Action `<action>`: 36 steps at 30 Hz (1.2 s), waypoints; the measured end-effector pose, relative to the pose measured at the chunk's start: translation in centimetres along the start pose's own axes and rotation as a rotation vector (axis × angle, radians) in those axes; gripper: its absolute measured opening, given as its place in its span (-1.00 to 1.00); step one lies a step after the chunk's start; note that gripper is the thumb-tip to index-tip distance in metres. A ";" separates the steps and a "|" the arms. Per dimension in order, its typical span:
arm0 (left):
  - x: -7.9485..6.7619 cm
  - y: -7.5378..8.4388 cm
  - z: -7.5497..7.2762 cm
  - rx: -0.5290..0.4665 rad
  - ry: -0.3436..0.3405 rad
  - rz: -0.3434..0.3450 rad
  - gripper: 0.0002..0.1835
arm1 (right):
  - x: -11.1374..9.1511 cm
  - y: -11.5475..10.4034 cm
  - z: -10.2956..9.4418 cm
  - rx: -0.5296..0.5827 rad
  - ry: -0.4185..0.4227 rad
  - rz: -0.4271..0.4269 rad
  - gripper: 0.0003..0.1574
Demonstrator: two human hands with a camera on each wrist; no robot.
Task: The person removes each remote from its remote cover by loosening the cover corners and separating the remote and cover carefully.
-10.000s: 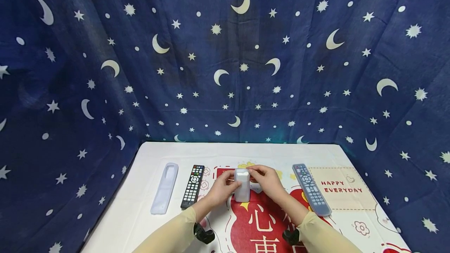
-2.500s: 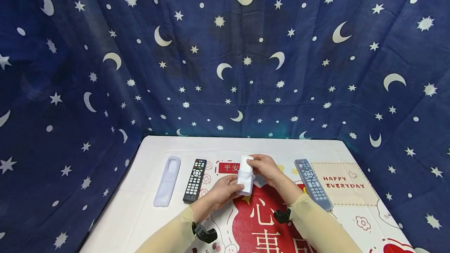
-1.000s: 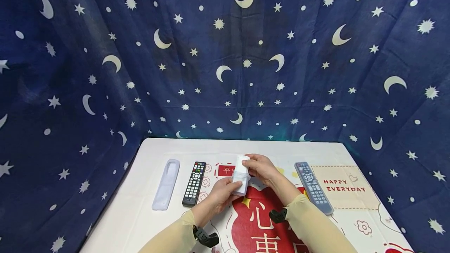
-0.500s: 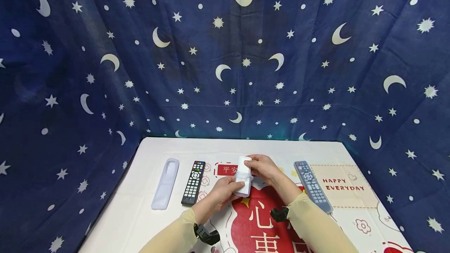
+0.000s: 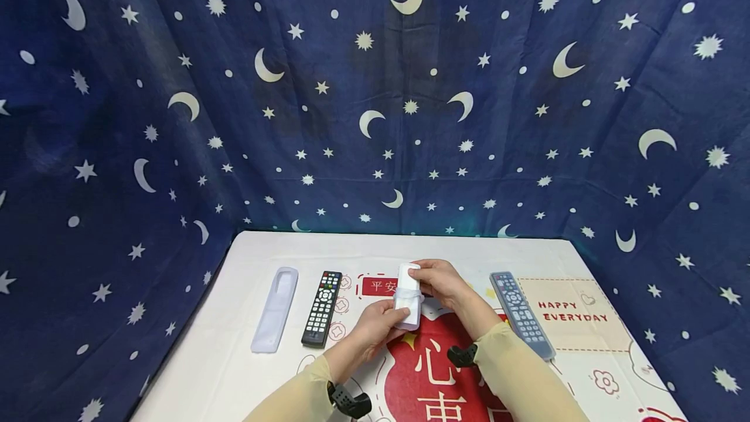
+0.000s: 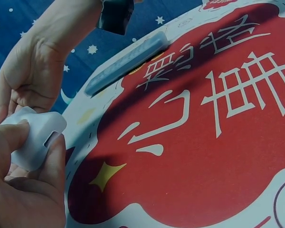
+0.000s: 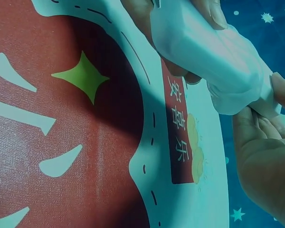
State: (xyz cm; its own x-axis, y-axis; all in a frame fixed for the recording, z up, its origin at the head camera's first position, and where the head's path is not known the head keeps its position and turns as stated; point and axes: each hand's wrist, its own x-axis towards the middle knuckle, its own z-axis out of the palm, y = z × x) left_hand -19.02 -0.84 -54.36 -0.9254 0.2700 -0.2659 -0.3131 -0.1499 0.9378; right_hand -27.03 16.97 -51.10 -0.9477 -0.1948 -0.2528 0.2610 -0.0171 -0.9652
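Above the middle of the table, both hands hold a slim white remote control with a translucent silicone sleeve around its lower half. Across the middle of the remote the sleeve is bunched into a fold. My left hand grips the sleeved lower end, its thumb lying on the face. At the bare upper end, my right hand pinches the remote between thumb and fingers. The left wrist view shows the sleeve's closed end with a small dark slot. Any buttons on the remote are not visible.
An empty pale sleeve lies at the left, beside a black remote. On the right lies a grey-blue covered remote. The printed tablecloth ends at a starry curtain. Black bands sit on the wrists.
Ten seconds ago a shorter-looking translucent piece was held upright; since then the bare white end shows above the bunched sleeve. In the last second the hands shift slightly, both grips unchanged.
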 end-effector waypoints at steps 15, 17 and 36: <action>-0.2 0.1 0.2 -0.006 0.020 0.018 -0.54 | 0.2 0.0 0.3 -0.014 0.060 0.026 -0.54; -0.3 0.0 0.3 -0.010 0.020 0.020 -0.54 | 0.2 0.0 0.2 -0.015 0.065 0.026 -0.54; -0.1 0.3 0.0 -0.151 -0.054 -0.098 -0.56 | -0.3 -0.9 -0.1 -0.058 0.001 -0.014 -0.49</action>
State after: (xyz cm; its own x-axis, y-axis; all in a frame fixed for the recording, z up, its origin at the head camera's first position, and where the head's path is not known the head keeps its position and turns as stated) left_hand -19.01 -0.90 -54.00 -0.8775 0.3404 -0.3378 -0.4331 -0.2602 0.8630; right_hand -27.01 17.10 -50.14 -0.9513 -0.1941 -0.2396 0.2369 0.0374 -0.9708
